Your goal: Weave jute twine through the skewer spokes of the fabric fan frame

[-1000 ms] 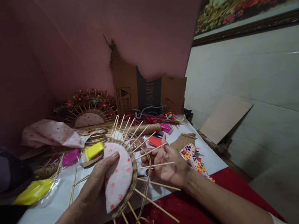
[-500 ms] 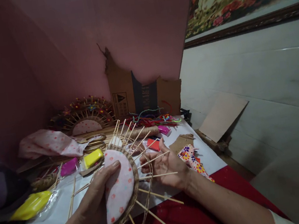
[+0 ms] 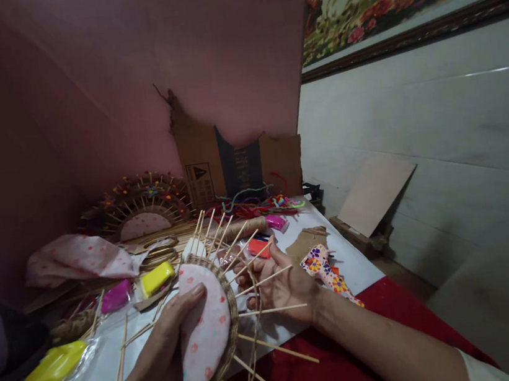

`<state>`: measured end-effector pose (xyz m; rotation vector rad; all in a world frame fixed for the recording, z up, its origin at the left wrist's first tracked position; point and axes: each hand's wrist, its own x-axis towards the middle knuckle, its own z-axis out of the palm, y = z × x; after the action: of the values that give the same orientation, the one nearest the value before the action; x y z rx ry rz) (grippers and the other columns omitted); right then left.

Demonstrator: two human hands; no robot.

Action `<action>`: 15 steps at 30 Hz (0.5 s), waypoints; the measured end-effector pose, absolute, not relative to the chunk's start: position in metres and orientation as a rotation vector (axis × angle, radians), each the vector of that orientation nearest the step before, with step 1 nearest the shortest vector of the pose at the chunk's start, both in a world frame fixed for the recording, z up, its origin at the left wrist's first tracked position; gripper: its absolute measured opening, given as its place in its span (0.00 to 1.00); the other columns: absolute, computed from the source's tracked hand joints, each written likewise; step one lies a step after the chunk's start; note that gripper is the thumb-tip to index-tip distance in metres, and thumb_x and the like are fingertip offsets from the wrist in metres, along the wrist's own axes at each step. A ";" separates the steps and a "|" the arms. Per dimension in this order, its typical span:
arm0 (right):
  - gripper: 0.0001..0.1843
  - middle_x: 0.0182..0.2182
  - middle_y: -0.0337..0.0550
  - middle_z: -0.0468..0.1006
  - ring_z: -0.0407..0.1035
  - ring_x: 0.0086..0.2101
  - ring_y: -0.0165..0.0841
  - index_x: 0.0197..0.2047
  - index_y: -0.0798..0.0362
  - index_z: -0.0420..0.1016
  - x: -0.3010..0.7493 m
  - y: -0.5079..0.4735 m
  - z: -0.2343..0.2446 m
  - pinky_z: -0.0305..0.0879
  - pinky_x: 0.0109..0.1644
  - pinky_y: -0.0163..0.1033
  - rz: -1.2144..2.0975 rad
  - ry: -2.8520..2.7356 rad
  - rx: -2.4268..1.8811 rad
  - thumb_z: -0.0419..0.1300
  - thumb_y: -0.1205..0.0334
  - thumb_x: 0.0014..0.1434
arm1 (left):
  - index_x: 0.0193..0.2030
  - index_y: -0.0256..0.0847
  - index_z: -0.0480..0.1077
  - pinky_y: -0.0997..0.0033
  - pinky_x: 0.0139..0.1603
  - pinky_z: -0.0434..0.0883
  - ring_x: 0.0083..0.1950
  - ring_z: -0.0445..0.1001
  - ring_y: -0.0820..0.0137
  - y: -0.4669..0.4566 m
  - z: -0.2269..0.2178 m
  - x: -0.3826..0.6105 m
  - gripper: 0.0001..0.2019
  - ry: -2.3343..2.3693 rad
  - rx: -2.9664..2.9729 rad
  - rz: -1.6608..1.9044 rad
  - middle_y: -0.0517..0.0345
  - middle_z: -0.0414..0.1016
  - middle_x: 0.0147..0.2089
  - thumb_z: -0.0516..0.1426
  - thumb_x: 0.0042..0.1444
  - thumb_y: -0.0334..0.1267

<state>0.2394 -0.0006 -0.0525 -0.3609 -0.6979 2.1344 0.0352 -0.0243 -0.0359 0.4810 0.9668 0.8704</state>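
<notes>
My left hand grips a half-round piece covered in pink dotted cloth, thumb pressed on its face. A jute cord rim edges the piece, and several thin wooden sticks fan out from it. My right hand lies palm up behind the sticks, fingers curled among them, pinching a loose strand of jute cord that loops down from the rim.
A finished fan-shaped piece with beads leans at the back by torn cardboard. Pink dotted cloth, yellow, magenta and orange clay packs, pipe cleaners, a floral scrap and loose sticks lie about.
The view has shifted right and down a little. My right hand has moved slightly up and in toward the rim, its fingers curling tighter among the sticks; my left hand keeps its hold.
</notes>
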 end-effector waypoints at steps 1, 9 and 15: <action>0.40 0.28 0.49 0.76 0.71 0.30 0.34 0.34 0.59 0.72 0.239 -0.001 -0.052 0.66 0.36 0.39 2.125 -0.693 -0.347 0.37 0.31 0.56 | 0.32 0.35 0.73 0.69 0.32 0.76 0.29 0.79 0.61 -0.024 -0.036 0.035 0.08 0.971 0.487 0.867 0.49 0.80 0.28 0.63 0.46 0.36; 0.43 0.28 0.50 0.77 0.72 0.30 0.34 0.39 0.62 0.72 0.240 0.001 -0.049 0.68 0.33 0.37 2.086 -0.620 -0.362 0.35 0.31 0.55 | 0.40 0.32 0.72 0.62 0.31 0.76 0.28 0.79 0.57 -0.025 -0.034 0.037 0.14 1.010 0.522 0.813 0.45 0.80 0.27 0.62 0.48 0.38; 0.40 0.31 0.51 0.78 0.72 0.31 0.34 0.44 0.62 0.70 0.242 -0.001 -0.043 0.68 0.35 0.40 2.061 -0.615 -0.322 0.36 0.34 0.58 | 0.44 0.34 0.69 0.56 0.35 0.75 0.31 0.79 0.56 -0.030 -0.030 0.041 0.18 0.999 0.512 0.753 0.46 0.80 0.30 0.62 0.47 0.39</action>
<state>0.2419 -0.0014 -0.0430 -0.3221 -0.6148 2.0608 0.0411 -0.0302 -0.0301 0.5117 0.9995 0.7534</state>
